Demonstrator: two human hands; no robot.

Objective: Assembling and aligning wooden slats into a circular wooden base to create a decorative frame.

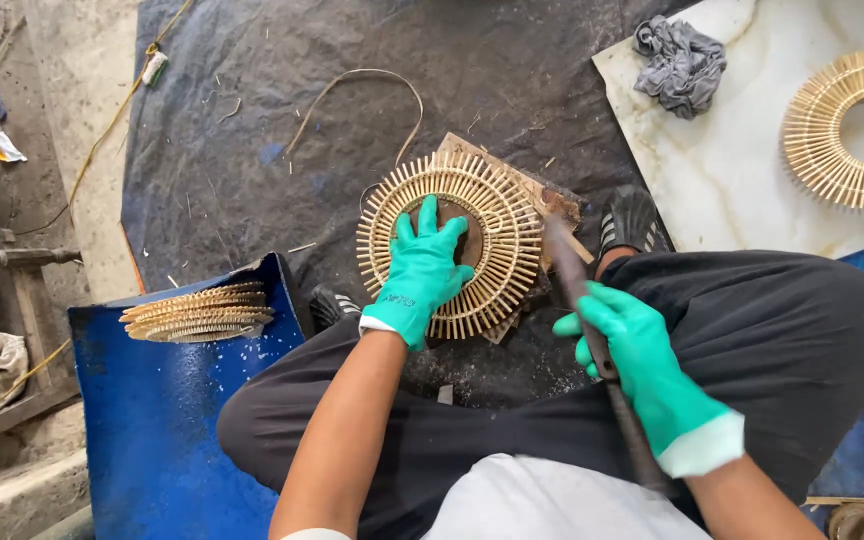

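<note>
1 bamboo-stick ring [497,215] pressed flat under the open-palmed left hand [419,270]; right hand [642,365] clenched around 1 hammer [577,280].

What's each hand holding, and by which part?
Right hand grips the metal tool mid-handle. Left hand lies flat on the bamboo ring, pressing, not gripping it.

Stick ring [452,240] on wooden block [542,195]; ring stack [197,312] left.

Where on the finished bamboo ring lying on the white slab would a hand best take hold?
Grip the bamboo ring across its band, fingers through the open centre and thumb outside, coming from above. It lies flat on the white slab, and its spoke tips look fragile.
</note>
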